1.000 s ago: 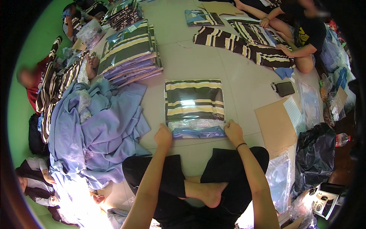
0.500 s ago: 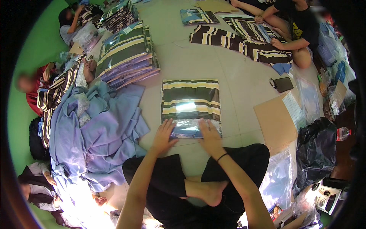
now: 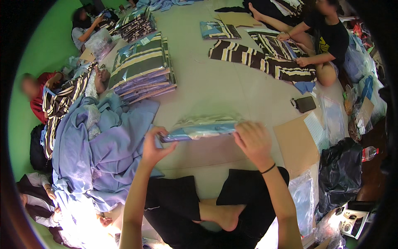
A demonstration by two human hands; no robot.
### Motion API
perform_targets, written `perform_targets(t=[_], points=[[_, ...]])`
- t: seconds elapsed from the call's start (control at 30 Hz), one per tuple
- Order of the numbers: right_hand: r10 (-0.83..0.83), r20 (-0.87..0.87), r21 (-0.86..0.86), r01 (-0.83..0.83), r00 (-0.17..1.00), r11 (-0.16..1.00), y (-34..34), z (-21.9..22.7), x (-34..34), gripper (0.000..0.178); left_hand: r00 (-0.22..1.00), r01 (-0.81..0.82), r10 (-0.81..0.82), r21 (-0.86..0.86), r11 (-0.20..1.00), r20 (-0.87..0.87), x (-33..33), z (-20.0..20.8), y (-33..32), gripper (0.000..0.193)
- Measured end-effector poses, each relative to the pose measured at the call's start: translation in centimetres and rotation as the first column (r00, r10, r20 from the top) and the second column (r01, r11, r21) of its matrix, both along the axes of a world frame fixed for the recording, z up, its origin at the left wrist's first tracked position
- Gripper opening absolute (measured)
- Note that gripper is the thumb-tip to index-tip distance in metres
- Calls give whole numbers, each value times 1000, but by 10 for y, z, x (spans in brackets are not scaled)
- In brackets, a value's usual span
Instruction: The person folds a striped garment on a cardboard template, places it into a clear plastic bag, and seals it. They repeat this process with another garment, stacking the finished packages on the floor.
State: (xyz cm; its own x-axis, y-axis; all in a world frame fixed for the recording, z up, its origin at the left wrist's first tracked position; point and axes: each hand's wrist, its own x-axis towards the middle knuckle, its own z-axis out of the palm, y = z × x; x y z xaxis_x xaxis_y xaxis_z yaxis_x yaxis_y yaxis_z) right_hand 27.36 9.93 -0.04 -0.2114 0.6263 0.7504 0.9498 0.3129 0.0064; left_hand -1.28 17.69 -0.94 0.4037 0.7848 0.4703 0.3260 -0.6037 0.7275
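Observation:
A packed folded garment (image 3: 199, 130) in a clear plastic bag hangs above the floor in front of my crossed legs. It is tilted so that its near blue edge faces me, and its striped top is foreshortened and blurred. My left hand (image 3: 156, 145) grips the left end, with the thumb below and the fingers curled over. At the other end my right hand (image 3: 253, 141) pinches the corner, slightly smeared by motion. To the left lies a heap of loose blue cloth (image 3: 99, 145).
Beyond the heap stands a stack of bagged striped garments (image 3: 143, 70). A brown cardboard sheet (image 3: 296, 141), a black phone-like case (image 3: 306, 104) and a black plastic bag (image 3: 340, 174) lie at the right. A person (image 3: 327, 41) handles striped cloth at the far right; others sit along the left wall.
Both my hands have lifted the bagged garment off the floor and tipped it by its side edges. Before, it lay flat with my palms resting on its near part.

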Motion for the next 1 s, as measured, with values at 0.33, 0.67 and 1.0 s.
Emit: perform_targets(t=[0.33, 0.67, 1.0], points=[[-158, 8, -223, 156, 987, 962, 82, -25, -13, 36, 731, -521, 629, 379, 765, -265, 23, -33, 53, 33], [-394, -51, -665, 263, 918, 699, 27, -151, -68, 50, 732, -315, 321, 119, 942, -601, 84, -159, -28, 49], [-397, -49, -675, 262, 917, 689, 30, -153, -69, 53, 701, -283, 315, 155, 946, -640, 82, -153, -23, 49]])
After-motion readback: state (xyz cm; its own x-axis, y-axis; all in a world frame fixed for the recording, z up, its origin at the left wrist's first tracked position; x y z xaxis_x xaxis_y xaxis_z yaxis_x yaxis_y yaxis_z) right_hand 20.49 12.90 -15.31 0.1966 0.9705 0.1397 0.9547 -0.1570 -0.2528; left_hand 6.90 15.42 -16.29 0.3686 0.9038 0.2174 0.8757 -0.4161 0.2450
